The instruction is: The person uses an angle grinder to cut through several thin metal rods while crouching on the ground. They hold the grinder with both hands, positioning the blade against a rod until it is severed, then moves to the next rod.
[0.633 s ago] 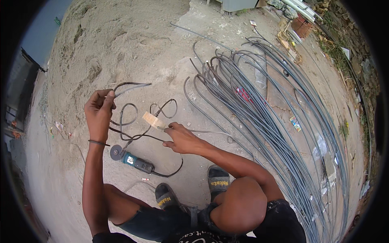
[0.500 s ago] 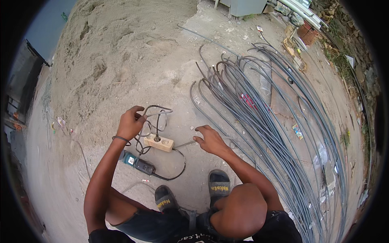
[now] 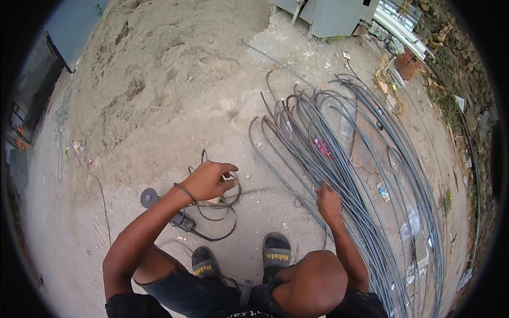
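My left hand [image 3: 211, 179] hovers above a dark cable [image 3: 233, 200], thumb and forefinger apart with nothing between them. Beneath that hand, a cream power strip [image 3: 215, 200] is mostly hidden. An angle grinder [image 3: 184, 221] lies on the ground under my left forearm, its grey disc [image 3: 149, 197] sticking out on the far side of the arm. My right hand [image 3: 329, 203] is at the left edge of a large bundle of steel rods [image 3: 366, 212]. Its fingers are curled down together at a rod, though the fingertips are partly hidden.
Bent rod ends [image 3: 270, 114] spread out at the bundle's far end. A sand heap [image 3: 175, 58] rises ahead on the left. Grey metal cabinets [image 3: 339, 18] and white pipes [image 3: 400, 32] stand far right. My sandals [image 3: 277, 257] rest on the dusty ground near the grinder.
My left hand has moved right and nearer, away from the raised cable loop, which now lies lower. My right hand has moved right to the steel rods, its fingers now curled together.
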`<act>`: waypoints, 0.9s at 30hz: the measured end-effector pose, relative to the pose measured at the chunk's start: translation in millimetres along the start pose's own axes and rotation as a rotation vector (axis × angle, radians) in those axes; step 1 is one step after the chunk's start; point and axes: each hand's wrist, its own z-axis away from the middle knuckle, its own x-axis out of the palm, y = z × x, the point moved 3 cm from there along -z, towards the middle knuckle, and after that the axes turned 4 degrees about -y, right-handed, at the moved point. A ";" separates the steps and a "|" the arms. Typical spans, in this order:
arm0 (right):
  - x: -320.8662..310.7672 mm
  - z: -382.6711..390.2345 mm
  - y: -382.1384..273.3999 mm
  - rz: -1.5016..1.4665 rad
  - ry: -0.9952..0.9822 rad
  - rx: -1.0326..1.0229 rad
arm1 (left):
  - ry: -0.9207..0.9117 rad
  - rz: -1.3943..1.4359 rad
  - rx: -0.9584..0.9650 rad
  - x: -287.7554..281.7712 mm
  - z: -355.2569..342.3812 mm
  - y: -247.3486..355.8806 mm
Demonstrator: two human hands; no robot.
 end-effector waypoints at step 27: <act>63.6 34.7 -38.5 0.435 -0.120 -0.229 | 0.961 0.587 -0.813 218.6 -200.4 -27.3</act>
